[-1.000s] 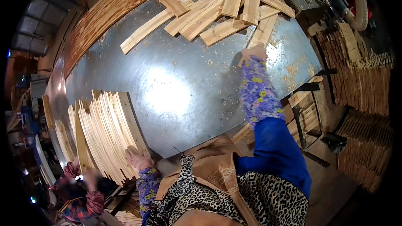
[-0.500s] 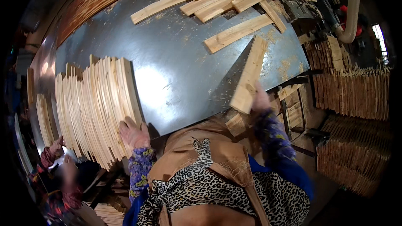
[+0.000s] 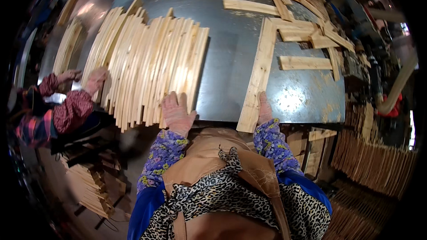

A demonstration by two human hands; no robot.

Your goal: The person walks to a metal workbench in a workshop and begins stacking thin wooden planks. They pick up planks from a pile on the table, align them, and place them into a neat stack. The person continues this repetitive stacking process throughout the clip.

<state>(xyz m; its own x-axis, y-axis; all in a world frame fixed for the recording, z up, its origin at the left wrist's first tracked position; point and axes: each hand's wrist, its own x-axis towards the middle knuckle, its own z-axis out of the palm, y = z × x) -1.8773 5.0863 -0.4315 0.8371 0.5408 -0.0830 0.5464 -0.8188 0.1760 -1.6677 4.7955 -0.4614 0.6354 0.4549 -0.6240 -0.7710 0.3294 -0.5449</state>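
Note:
Standing on edge side by side, a row of pale wooden slats (image 3: 155, 58) fills the left half of the metal table. My left hand (image 3: 178, 113) lies against the near end of its rightmost slats, fingers extended and thumb apart. A long wooden board (image 3: 258, 73) slants along the table to the right of the row, its near end at the front edge. My right hand (image 3: 264, 108) grips that board by its right edge near the close end; its thumb is hidden. Bare metal shows between the board and the row.
A co-worker's hand (image 3: 95, 81) touches the left part of the row. Loose boards (image 3: 302, 31) lie crisscrossed at the back right of the metal table (image 3: 222, 75). Stacked wood (image 3: 373, 160) stands right of the table, and a pile of slats (image 3: 93, 186) sits low at left.
The view has swung left. The board in my right hand has come closer to the slat row and turned more lengthwise. A co-worker's hand now reaches onto the row.

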